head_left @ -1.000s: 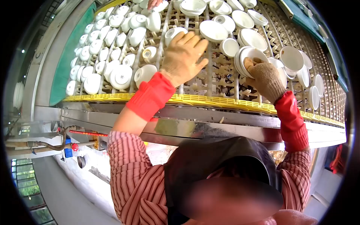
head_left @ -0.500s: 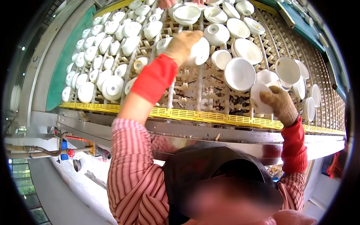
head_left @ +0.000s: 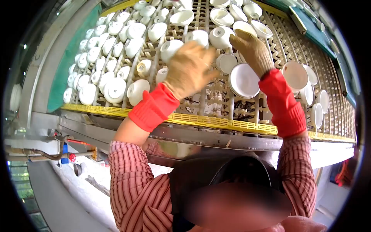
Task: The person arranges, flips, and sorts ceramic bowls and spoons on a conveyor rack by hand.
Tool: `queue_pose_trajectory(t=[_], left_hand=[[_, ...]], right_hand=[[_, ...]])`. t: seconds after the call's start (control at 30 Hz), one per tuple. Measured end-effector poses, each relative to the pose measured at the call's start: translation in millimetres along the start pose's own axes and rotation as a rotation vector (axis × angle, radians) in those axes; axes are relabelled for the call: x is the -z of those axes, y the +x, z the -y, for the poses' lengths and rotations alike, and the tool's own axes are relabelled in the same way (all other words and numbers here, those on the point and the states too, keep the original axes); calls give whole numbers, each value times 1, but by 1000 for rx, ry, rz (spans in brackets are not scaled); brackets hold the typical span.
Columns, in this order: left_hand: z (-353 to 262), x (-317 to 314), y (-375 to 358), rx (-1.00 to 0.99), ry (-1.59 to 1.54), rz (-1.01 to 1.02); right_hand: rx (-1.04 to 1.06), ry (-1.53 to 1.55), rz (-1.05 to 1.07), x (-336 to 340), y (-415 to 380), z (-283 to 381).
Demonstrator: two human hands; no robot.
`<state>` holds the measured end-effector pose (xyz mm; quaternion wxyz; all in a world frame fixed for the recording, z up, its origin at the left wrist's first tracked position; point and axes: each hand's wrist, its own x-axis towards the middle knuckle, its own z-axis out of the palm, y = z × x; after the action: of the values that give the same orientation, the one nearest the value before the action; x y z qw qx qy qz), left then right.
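Note:
My left hand (head_left: 191, 69), in a tan glove with a red cuff, is over the pegged rack (head_left: 216, 102), its fingers apart and slightly blurred, holding nothing. Just above it lies an upturned white bowl (head_left: 197, 38), and another bowl (head_left: 170, 50) is beside its knuckles. My right hand (head_left: 251, 48), gloved too, reaches between white bowls; its fingertips are near an upturned bowl (head_left: 222, 37), and I cannot make out whether they grip anything. Below it sits a large stack of white bowls (head_left: 244, 80), with a smaller bowl (head_left: 226, 63) to its left.
Rows of upturned white bowls (head_left: 93, 55) fill the rack's left side. More bowls (head_left: 295, 75) stand at the right. A yellow edge strip (head_left: 216, 123) runs along the near side, above a metal ledge. Part of another person's hand (head_left: 176, 3) shows at the top.
My left hand has opened, away from the bowl it was on. My right hand has let go of a bowl and moved up and left. The large bowls at centre right have been stacked.

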<state>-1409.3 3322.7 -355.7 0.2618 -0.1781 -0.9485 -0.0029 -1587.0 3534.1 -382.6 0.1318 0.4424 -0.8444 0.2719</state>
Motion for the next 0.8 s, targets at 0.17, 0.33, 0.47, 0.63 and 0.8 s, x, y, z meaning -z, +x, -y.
queue_pose_trajectory(t=[0.17,0.33,0.47,0.63,0.8], left_hand=[[-54,-55,18,-393,18,-11],[-63,-74,24,-383,60,240],[-69,-42,28,-35,-447,541],[-15,1,36,123,-261,306],[135,25,2,532,80,-4]], right_hand=[[-200,-106,118,1,-25,-23],[-50,-91,346,-5,-16,-60],[104,-169,249,0,-32,-41],[-274,-159,385,17,-51,-16],[-493,387,206,31,-62,-42]])
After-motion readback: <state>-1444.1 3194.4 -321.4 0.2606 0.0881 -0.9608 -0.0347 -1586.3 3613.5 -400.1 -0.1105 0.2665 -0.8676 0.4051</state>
